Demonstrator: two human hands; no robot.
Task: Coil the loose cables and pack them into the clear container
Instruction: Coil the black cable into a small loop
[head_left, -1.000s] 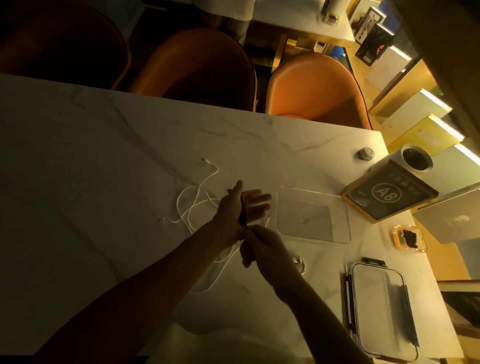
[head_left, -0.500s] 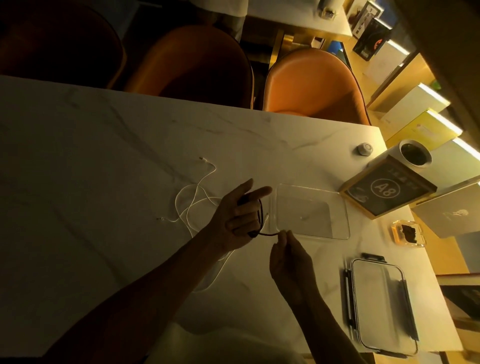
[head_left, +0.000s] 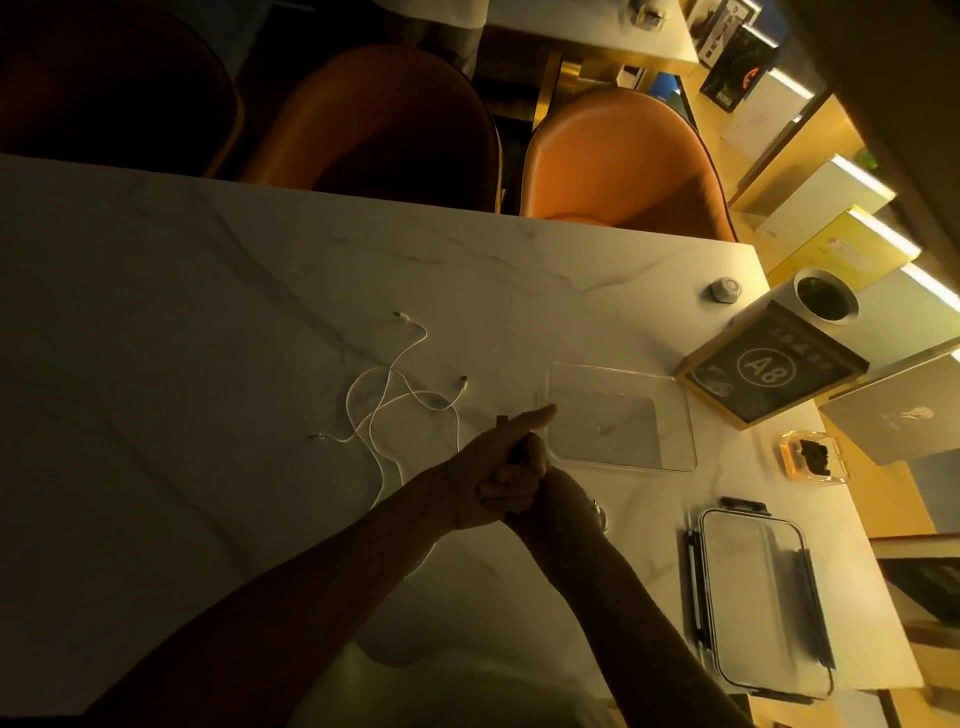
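Observation:
A dark cable (head_left: 516, 453) is wound round my left hand (head_left: 488, 462), which grips it just left of the clear container (head_left: 675, 415); one finger points at the container's near corner. My right hand (head_left: 556, 501) sits tight under the left hand. Its fingers curl in at the same cable and are mostly hidden. Loose white cables (head_left: 395, 402) lie tangled on the marble table (head_left: 208, 338) to the left of both hands. The container stands open with only a tiny speck on its floor.
The container's lid (head_left: 753, 597) with dark clips lies at the near right. A sign marked A8 (head_left: 769, 369), a white cup (head_left: 826, 301), a small amber dish (head_left: 813, 457) and a laptop (head_left: 904, 415) crowd the right edge. Orange chairs (head_left: 618, 161) stand beyond the far edge.
My right hand, which pinched the dark cable's end out to the right, has come back in under my left hand. The left hand has closed further round the coil.

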